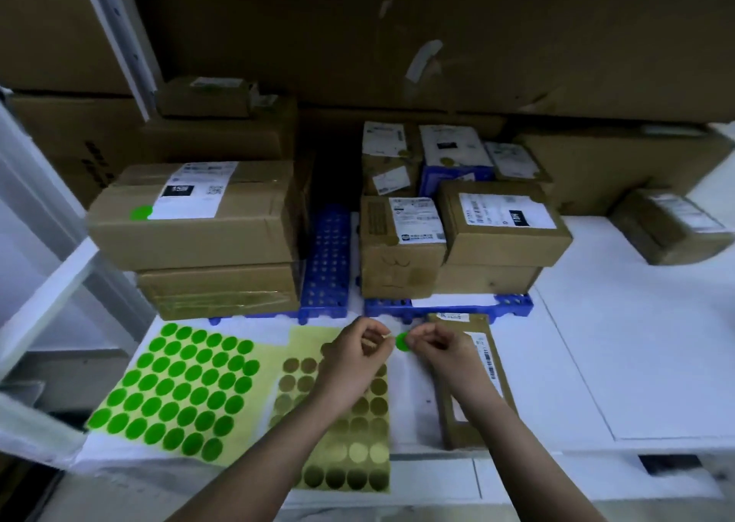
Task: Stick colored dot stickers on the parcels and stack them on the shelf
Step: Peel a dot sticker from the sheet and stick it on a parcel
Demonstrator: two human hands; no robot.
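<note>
Both grips, left hand [360, 356] and right hand [439, 346], pinch one green dot sticker [401, 341] between them.

Parcel stockroom, labelled cartons [191, 219], shelving [119, 32]

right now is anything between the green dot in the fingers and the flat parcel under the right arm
Nothing visible is. The green dot sticker is pinched between the left hand and right hand, just left of the flat parcel, whose top beside the right hand is bare cardboard and label.
</note>
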